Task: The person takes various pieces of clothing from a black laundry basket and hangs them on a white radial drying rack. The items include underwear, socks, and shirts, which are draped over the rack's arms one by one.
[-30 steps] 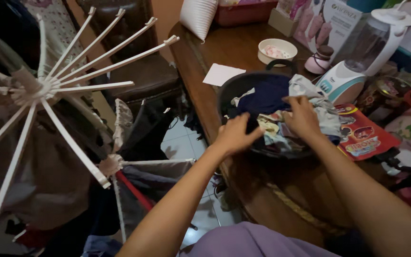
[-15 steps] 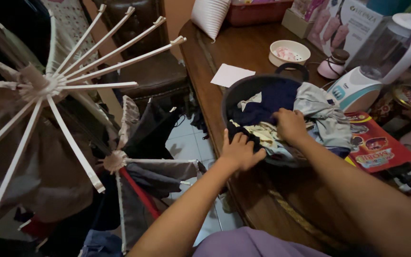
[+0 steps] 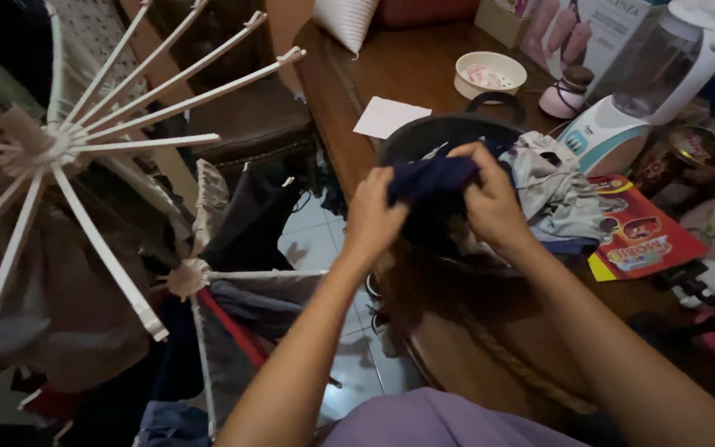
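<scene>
- My left hand (image 3: 371, 217) is closed, pinching one end of a dark navy garment (image 3: 432, 180); fingers curled tight on the cloth.
- My right hand (image 3: 490, 201) is closed too, gripping the other end of the same garment, thumb on top.
- Garment is held up between both hands, above the near rim of the black laundry basket (image 3: 424, 136), lifted off the pile.
- Basket sits on the brown wooden table (image 3: 407, 79), its near side close to the table's front edge; its handle loop sticks up at the far rim.
- Grey clothes (image 3: 552, 186) spill over the basket's right rim, just beside my right hand.
- Right of the basket: red printed packet (image 3: 643, 240) flat on the table, then a white blender (image 3: 647, 79) behind it. Tight there.
- Far side: white paper sheet (image 3: 391, 116) near the table's left edge, small white bowl (image 3: 490, 74), pink jar (image 3: 566, 93).
- Left of the table edge: open gap down to the tiled floor (image 3: 316, 240).
- Further left: white umbrella-style drying rack (image 3: 84, 149), spokes fanning out, the longest tips reaching toward the table's corner; dark clothes hang on the lower tier.
- Free room is mostly between the rack and the table edge, under my left forearm.
</scene>
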